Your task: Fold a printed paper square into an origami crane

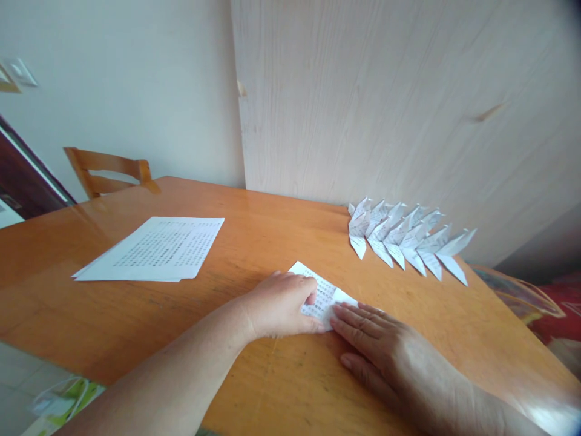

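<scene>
A folded sheet of printed paper [323, 297] lies on the wooden table in front of me. My left hand [281, 303] rests on its left part, fingers curled and the thumb along the near edge, gripping it against the table. Over the right end of the paper my right hand [385, 345] lies flat, fingers stretched out and close together, the thumb a little apart. It covers that end, so the fold beneath cannot be seen.
Printed sheets [167, 248] lie stacked at the left. Several folded paper birds [403, 233] stand in a row at the back right, near a wooden panel [399, 103]. A wooden chair [109, 166] is beyond the table's [272, 224] far left edge.
</scene>
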Motion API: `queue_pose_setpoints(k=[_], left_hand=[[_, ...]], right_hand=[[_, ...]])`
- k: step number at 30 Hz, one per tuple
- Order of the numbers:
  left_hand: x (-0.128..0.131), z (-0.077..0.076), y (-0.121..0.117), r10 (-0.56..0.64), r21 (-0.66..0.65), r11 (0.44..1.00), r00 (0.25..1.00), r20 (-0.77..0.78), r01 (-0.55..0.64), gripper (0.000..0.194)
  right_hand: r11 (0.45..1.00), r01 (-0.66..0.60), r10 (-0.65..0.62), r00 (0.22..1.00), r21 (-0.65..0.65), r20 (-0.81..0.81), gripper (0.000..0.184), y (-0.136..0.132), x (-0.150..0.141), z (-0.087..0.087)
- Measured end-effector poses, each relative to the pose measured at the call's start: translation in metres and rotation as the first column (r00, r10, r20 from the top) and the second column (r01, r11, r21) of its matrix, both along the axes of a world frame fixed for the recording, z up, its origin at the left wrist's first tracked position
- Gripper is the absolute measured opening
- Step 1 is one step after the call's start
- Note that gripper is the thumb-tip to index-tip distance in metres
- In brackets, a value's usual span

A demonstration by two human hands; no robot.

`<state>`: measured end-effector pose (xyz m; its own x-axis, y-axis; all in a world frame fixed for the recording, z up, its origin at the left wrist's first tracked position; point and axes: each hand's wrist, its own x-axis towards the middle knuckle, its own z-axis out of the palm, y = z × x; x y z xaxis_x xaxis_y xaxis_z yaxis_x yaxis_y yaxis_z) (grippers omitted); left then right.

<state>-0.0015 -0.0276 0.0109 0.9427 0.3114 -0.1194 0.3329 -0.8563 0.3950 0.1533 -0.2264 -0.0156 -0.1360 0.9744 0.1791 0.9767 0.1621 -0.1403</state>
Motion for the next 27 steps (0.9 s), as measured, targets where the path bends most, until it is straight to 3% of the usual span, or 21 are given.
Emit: queue_pose_setpoints(k=[13, 16, 20, 27], left_hand=[[-0.002, 0.000, -0.003, -0.097, -0.008, 0.995, 0.991, 0.095, 0.098, 0.034], [-0.002, -0.002, -0.003, -0.135, -0.041, 0.989, 0.983, 0.125, 0.141, 0.042], [-0.003, -0.002, -0.002, -0.159, -0.061, 0.984, 0.982, 0.102, 0.165, 0.051], [0.002, 0.000, 0.003, -0.191, -0.056, 0.980, 0.981, 0.024, 0.192, 0.051]], right_hand=[[0.998, -0.014, 0.009, 0.996, -0.064, -0.089, 0.051, 0.003, -0.001, 0.007], [0.996, -0.011, 0.003, 0.996, -0.092, -0.090, 0.052, 0.003, -0.001, 0.008], [0.995, -0.023, 0.013, 0.995, -0.097, -0.100, 0.051, 0.004, -0.002, 0.012], [0.993, 0.003, -0.020, 0.990, -0.119, -0.139, 0.046, 0.004, -0.005, 0.017]])
